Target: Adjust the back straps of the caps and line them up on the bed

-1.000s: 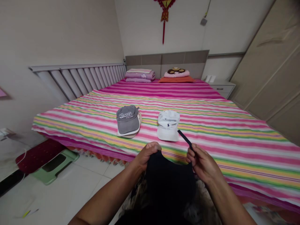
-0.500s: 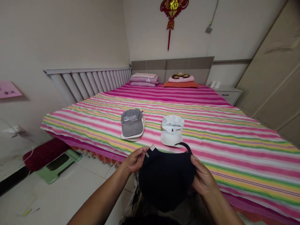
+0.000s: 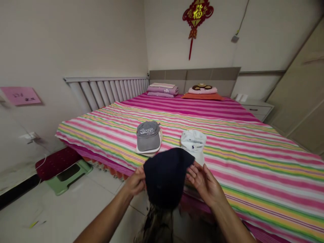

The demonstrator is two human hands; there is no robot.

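A dark navy baseball cap (image 3: 167, 175) is held up in front of me, just off the bed's near edge. My left hand (image 3: 136, 180) is closed on its left edge, thumb and fingers pinching the fabric. At the cap's right edge, my right hand (image 3: 205, 184) has its fingers stretched and apart, the tips by the fabric without a grip. Beyond lie a grey cap (image 3: 148, 136) with white lettering, stacked on a whitish cap (image 3: 148, 153), and a white cap (image 3: 193, 141) with a small dark emblem, partly hidden by the navy one.
A striped sheet (image 3: 253, 162) covers the bed. Folded bedding (image 3: 163, 90) and a pillow stack (image 3: 202, 91) sit by the headboard (image 3: 212, 77). A green stool (image 3: 68, 177) stands on the floor at left; a white nightstand (image 3: 260, 109) is at the far right.
The navy cap has turned; its strap opening no longer shows. My right hand has loosened from its edge and its fingers have spread. My view has shifted left and up slightly.
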